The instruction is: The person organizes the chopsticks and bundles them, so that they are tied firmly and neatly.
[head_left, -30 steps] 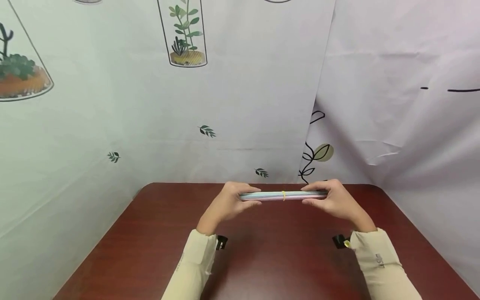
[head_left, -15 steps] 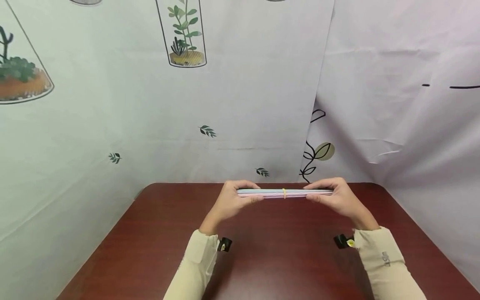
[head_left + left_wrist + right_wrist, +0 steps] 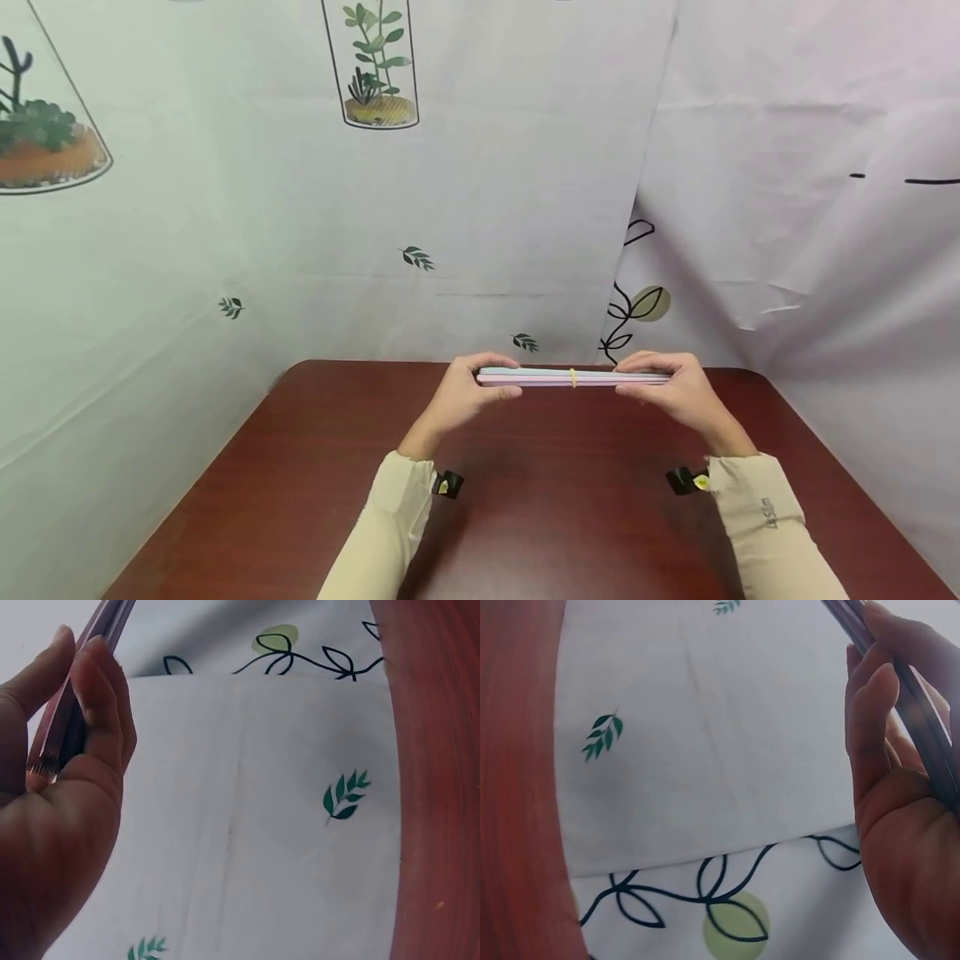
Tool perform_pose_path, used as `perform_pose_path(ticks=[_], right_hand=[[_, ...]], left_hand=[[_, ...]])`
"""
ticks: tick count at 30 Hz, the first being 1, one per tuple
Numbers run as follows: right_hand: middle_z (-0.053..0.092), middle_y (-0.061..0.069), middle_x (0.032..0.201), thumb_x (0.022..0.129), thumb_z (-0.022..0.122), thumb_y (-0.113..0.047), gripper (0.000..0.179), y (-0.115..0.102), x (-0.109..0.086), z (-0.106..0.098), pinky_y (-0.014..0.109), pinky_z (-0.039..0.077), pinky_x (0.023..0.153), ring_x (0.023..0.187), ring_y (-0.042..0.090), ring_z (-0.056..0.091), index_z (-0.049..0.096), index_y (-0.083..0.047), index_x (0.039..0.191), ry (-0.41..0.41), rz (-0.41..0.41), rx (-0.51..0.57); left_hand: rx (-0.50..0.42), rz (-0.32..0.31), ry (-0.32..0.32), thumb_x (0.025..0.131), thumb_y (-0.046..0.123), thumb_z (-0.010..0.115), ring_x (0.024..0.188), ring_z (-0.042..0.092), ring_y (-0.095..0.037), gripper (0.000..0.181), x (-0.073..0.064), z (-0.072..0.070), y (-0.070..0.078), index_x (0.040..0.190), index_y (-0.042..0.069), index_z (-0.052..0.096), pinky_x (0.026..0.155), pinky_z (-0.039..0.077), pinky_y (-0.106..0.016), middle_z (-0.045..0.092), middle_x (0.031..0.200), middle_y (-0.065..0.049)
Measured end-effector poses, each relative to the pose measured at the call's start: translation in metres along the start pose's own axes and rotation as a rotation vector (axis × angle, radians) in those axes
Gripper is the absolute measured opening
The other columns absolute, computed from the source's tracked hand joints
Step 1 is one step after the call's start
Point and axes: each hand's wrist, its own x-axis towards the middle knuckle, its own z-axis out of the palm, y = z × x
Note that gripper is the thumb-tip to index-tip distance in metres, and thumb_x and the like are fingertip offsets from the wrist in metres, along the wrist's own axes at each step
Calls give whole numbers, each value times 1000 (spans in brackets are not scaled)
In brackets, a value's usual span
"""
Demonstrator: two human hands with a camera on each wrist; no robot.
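A long, slim bundle of pastel strips (image 3: 543, 377), pale blue, white and pink, is held level above the far part of the table. A thin yellow band (image 3: 573, 377) wraps its middle. My left hand (image 3: 459, 398) grips the left end, fingers over the top and thumb underneath. At the opposite end, my right hand (image 3: 686, 396) holds it the same way. In the left wrist view the bundle (image 3: 56, 739) shows its layered end between thumb and fingers. The right wrist view has the bundle (image 3: 922, 720) slanting through the right hand, its end partly hidden by the palm.
Below the hands is a dark red-brown table (image 3: 555, 517) with rounded far corners. A white hanging cloth (image 3: 487, 208) printed with plants stands behind it and along both sides. Small dark camera mounts (image 3: 447, 484) sit at the beige cuffs (image 3: 401, 487).
Both hands have raised the bundle slightly, and it has turned a little, showing more pink along its near side. My right hand has shifted slightly outward. Both grips stay on the ends.
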Motion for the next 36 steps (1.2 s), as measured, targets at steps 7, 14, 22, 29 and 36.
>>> perform_pose_path(ticks=[7,14,22,29,36], right_hand=[[71,10,102,77,80,3,24,12,0,0,24,55,63,82,11,67,74,6,100,-25,61,-9],[73,5,100,76,82,2,27,30,-3,7,23,55,67,87,9,66,73,7,101,-28,77,-54],[74,6,96,74,83,3,30,49,-11,15,22,55,62,76,5,67,73,10,101,21,120,-20],[73,6,91,76,82,1,30,65,-6,14,28,54,58,69,5,64,72,11,102,-8,218,-52],[73,13,89,75,84,-4,25,86,0,13,25,50,58,68,10,61,76,3,98,-51,303,-172]], left_hand=[[-117,7,-84,86,-2,72,83,71,-45,33,3,-6,-14,117,-11,66,71,58,-45,72,90,-26],[58,-89,-54,86,4,74,61,62,-22,29,2,-16,-31,113,-3,71,51,44,-24,69,74,-13],[76,-85,-76,82,-5,75,73,63,-7,35,-6,-16,-40,116,-7,69,69,55,-34,72,93,-14],[155,-76,-54,80,-5,76,72,62,-11,29,5,-16,-63,109,-9,71,70,55,-41,73,89,-15],[314,-146,-46,76,-3,81,73,65,-19,27,19,-11,-74,102,-2,76,63,49,-24,74,85,-10]])
